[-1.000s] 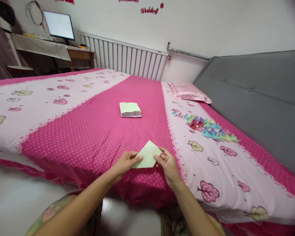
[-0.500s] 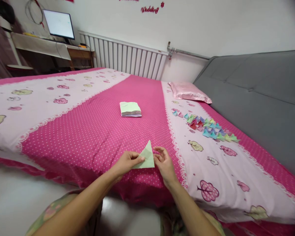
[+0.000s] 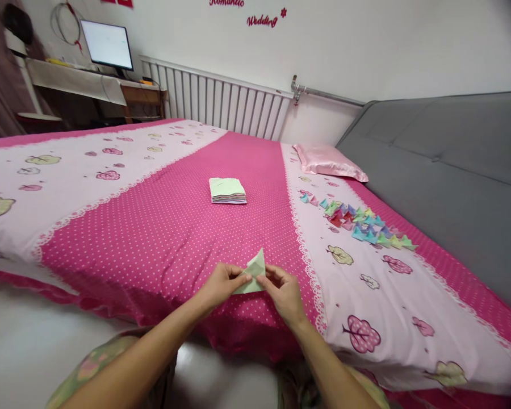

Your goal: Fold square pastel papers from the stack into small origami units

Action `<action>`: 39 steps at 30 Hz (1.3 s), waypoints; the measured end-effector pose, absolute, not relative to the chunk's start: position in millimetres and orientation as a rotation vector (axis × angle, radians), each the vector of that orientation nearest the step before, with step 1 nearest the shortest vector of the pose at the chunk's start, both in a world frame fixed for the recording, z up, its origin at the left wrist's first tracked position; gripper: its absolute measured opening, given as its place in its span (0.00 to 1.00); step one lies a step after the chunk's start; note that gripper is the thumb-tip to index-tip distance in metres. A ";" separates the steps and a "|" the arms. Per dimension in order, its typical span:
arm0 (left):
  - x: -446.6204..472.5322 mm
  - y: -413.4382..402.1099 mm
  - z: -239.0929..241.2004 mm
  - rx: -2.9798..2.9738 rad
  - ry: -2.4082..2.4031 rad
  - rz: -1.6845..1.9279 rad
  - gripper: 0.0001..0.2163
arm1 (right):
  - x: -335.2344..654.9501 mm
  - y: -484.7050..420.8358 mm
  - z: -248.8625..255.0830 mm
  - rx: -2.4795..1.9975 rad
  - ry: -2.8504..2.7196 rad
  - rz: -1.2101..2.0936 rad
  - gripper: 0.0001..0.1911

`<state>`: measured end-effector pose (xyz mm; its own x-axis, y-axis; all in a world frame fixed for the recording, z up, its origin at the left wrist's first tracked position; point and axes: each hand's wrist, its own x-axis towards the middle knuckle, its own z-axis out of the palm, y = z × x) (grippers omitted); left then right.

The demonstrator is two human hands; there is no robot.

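A pale green sheet of paper [image 3: 256,266], folded to a point at the top, is held above the near edge of the bed. My left hand [image 3: 226,284] pinches its left side, thumb on the face toward me. On the right side, my right hand [image 3: 283,291] grips the paper too, its thumb close to the left one and its fingers behind. Beyond the hands, a square stack of coloured paper [image 3: 228,190], light green on top, lies on the pink bedspread. Over to the right sit several small folded paper boats [image 3: 360,221] in mixed colours, bunched in rows.
The bed [image 3: 187,227] has a dotted pink cover with pale printed bands. A pink pillow [image 3: 330,161] lies by the grey headboard [image 3: 443,153]. Behind stand a white radiator [image 3: 221,96] and a desk with a monitor [image 3: 107,45].
My right hand has moved left and closed on the paper's right side, its thumb now over the front. The paper looks narrower, its right part folded in. The view has shifted slightly.
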<state>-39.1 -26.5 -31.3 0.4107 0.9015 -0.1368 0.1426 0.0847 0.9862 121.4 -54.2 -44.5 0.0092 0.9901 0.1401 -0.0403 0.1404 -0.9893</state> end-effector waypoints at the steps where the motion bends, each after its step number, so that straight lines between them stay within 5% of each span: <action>1: -39.0 -27.1 -30.0 1.404 1.015 0.751 0.17 | 121.2 -54.2 -44.9 -1.064 -1.235 1.141 0.15; 8: -37.4 -29.5 -22.7 1.410 1.066 0.910 0.09 | 120.7 -53.1 -46.6 -1.006 -1.197 1.197 0.11; 14: -36.6 -28.0 -23.9 1.282 1.031 1.009 0.21 | 119.0 -52.5 -44.3 -0.956 -1.146 1.317 0.10; 19: -37.7 -28.9 -23.6 1.320 0.994 0.902 0.12 | 117.9 -52.5 -45.1 -0.970 -1.167 1.361 0.11; 39: -39.2 -28.9 -29.8 1.487 0.930 0.691 0.14 | 125.2 -52.4 -40.0 -1.104 -1.175 1.161 0.10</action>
<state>-39.2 -28.9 -29.8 0.5058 0.8579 -0.0904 0.1609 0.0091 0.9869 125.2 -52.4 -40.0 0.0294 0.9959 0.0855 -0.0730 0.0875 -0.9935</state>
